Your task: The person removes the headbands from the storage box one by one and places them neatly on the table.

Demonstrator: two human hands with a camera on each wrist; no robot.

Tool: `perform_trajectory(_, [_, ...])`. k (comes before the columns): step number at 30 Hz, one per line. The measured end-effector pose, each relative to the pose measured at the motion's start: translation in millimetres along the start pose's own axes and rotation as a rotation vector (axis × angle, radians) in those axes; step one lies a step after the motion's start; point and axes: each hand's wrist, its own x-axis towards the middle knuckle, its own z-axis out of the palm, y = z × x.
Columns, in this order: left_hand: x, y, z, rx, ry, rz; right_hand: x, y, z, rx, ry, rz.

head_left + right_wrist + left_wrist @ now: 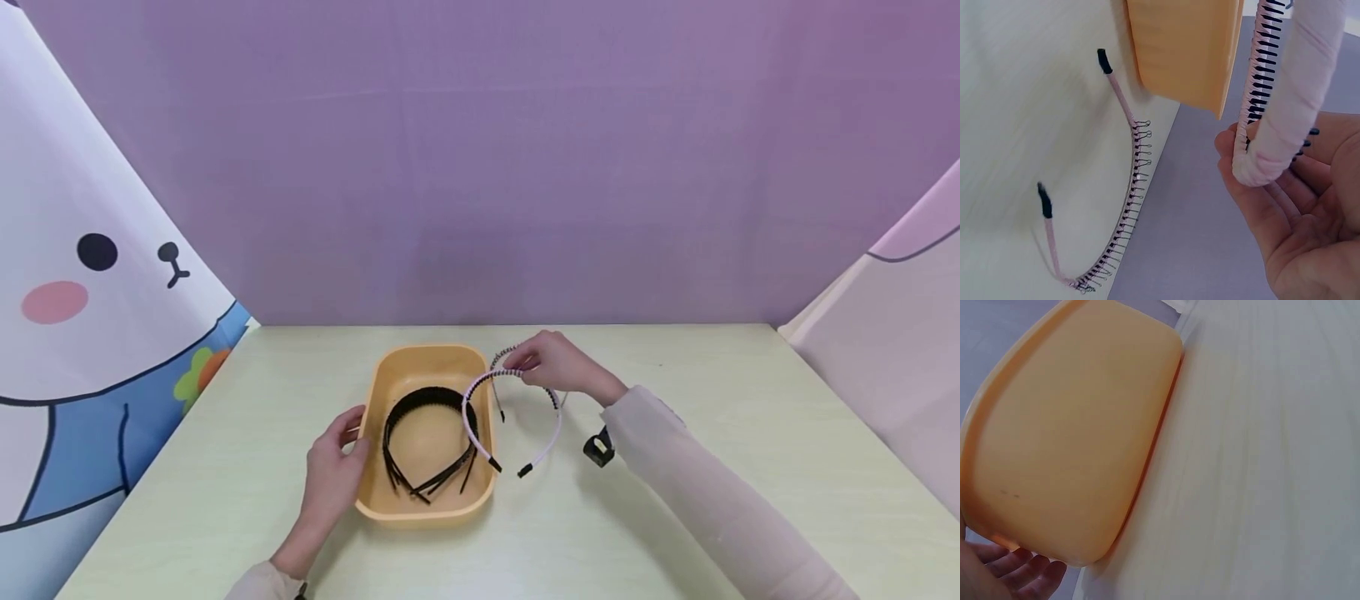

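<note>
My left hand [337, 462] grips the left rim of a yellow-orange plastic bin [427, 518], and its bent fingers [1029, 572] show against the outer wall in the left wrist view. Inside the bin lie several black toothed headbands [431, 396]. Above the bin's right edge, my right hand [558, 362] pinches a pale pink, fabric-wrapped headband [1297, 94] at the top of its arch, black-tipped ends hanging down. Another pink headband [1125, 206], with wire loops along its arch and black tips, is on the table behind, partly hidden by the right hand in the head view.
The bin stands on a pale wood-grain table [735, 408]. A purple cloth backdrop [480, 167] rises behind its far edge, with cartoon-printed cloth [112, 350] along the left. A small black device [598, 448] is at my right wrist.
</note>
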Motion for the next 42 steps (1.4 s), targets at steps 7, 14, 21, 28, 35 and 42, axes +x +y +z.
perform_trajectory(7, [-0.5,-0.7,0.3,-0.008,0.002,0.000,-8,6,-4,-0.001,0.004,0.026])
perform_trajectory(14, [-1.3,-0.6,0.8,-0.010,0.004,0.007,-15,15,-7,-0.002,0.010,0.034])
perform_trajectory(21, [-0.3,-0.7,0.6,-0.012,-0.002,0.002,-23,22,-8,0.008,0.024,0.055])
perform_trajectory(28, [-1.1,-0.3,0.8,-0.013,0.001,0.010,-29,30,-6,0.030,0.025,0.078])
perform_trajectory(35, [-1.6,0.6,0.8,-0.014,0.005,-0.002,-35,35,-2,0.038,0.011,0.111])
perform_trajectory(42, [-0.6,0.4,0.8,-0.020,0.000,-0.009,-40,42,7,0.051,0.017,0.105])
